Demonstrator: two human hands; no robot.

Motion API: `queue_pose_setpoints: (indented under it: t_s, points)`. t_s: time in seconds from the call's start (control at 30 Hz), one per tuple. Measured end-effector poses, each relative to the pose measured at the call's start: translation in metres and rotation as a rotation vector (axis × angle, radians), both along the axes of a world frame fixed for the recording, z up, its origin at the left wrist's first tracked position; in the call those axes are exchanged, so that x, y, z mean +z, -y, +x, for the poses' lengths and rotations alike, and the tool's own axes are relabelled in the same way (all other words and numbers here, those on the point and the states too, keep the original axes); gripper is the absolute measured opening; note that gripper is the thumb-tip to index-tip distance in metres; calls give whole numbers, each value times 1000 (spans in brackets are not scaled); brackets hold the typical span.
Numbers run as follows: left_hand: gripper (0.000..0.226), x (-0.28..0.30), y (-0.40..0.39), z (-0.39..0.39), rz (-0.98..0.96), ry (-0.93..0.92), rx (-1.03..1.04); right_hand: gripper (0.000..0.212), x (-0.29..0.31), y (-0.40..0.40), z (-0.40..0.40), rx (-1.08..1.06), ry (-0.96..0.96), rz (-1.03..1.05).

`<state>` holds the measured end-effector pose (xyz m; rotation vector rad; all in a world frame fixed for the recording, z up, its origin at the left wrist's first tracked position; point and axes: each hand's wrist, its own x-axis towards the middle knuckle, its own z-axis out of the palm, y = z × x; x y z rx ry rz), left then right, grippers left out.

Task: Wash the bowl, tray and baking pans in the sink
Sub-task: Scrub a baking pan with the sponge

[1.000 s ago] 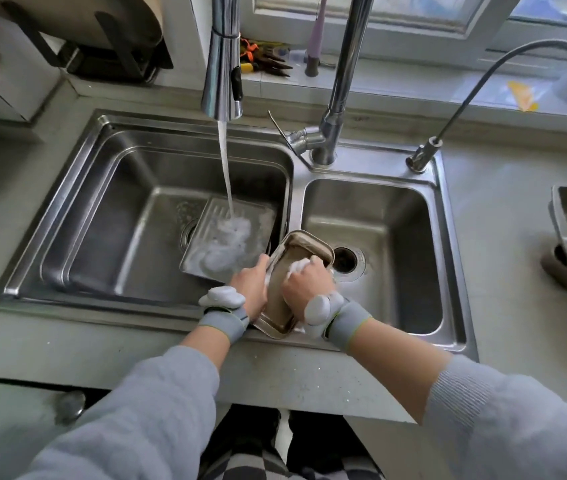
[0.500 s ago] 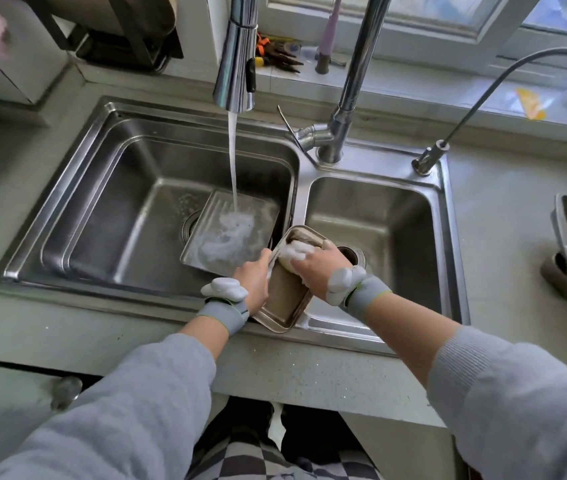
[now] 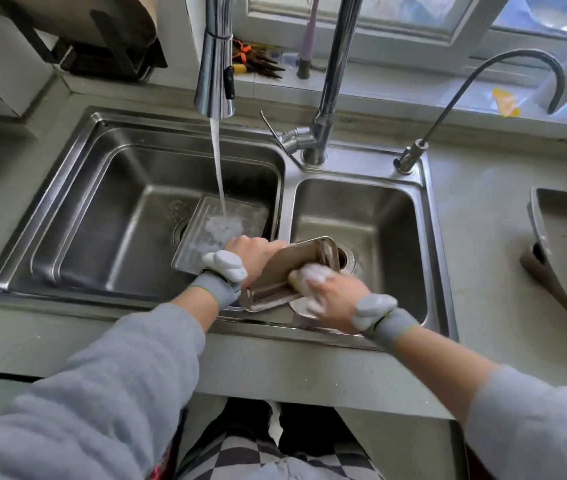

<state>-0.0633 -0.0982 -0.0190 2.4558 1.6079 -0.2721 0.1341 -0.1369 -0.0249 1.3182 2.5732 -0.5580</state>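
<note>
With the left hand point(image 3: 252, 252) gripping the tilted baking pan point(image 3: 296, 268) over the sink point(image 3: 438, 237) divider and the right hand point(image 3: 330, 294) clutching a soapy sponge point(image 3: 310, 275), slippery suds could let it slide and clatter down.

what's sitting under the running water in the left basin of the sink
A flat metal tray lies on the basin floor, the stream foaming on it. It partly covers the drain; the left hand hides its near right corner.
</note>
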Motion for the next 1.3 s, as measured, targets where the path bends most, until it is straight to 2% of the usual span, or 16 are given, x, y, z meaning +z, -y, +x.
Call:
queue_pose_setpoints:
  t_s: [0.03,0.1,0.2,0.33,0.4,0.5,0.57,0.67,0.73,0.8,0.87,0.97,1.03,1.1,1.2,1.3]
  points:
    - [40,2,-1,0,17,-23,-9,77,-3,-1,6,-49,14,17]
    - [40,5,-2,4,23,-21,-17,69,-5,11,-13,-92,-34,-13]
    - [32,-3,4,-1,-20,49,41,68,-15,36,-48,27,-133,-141]
    - [40,-3,6,-7,-3,32,119,60,-2,2,-6,-33,-20,8]
    - [45,-3,3,-2,-12,13,110,51,4,1,-7,-122,10,-1]
    - [39,-4,3,-1,-42,39,121,39,1,20,-39,-84,-119,-100]
    - [39,-4,5,-4,-63,47,161,36,-3,17,-36,-39,-119,-64]
    - [41,4,2,-4,-68,21,188,9,7,-7,-7,-137,-121,27]
    - [37,10,-4,-4,-61,32,182,5,15,-14,0,-148,-127,101]
    - [31,17,-15,-5,-58,70,207,5,21,-20,2,-294,-307,152]
    - [31,25,-25,-9,-55,98,255,25,31,-27,-3,-549,-551,166]
    - [35,35,-30,-12,-24,114,326,27,39,-44,-6,-1166,-1044,-147]
    - [34,36,-29,-11,-1,139,376,17,38,-45,-10,-1460,-1190,-412]
    - [31,34,-26,-3,0,198,446,5,37,-44,-14,-1436,-1202,-509]
    - [27,27,-21,12,19,309,603,19,22,-31,-29,-1154,-1122,-535]
    - [25,20,-19,16,13,305,704,14,5,-21,-49,-1282,-1014,-550]
